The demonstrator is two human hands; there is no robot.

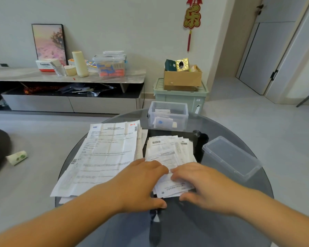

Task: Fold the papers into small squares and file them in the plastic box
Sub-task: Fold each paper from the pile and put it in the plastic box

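A part-folded paper (173,187) is pressed down on the table (185,227), at the near end of a small stack (169,150). It is held by the left hand (143,182) and right hand (202,188). Each grip is spread, with fingers laid on the sheet and nothing pinched. A few folded pieces (161,122) are already filed in the plastic box (168,106) beyond. Large unfolded sheets (103,154) are left, so most of the work is judged undone.

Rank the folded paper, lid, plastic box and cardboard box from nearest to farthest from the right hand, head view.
1. Folded paper, under the right hand fingers.
2. Lid, on the table to its right.
3. Plastic box, at the table's far edge.
4. Cardboard box, beyond the table on a green bin.
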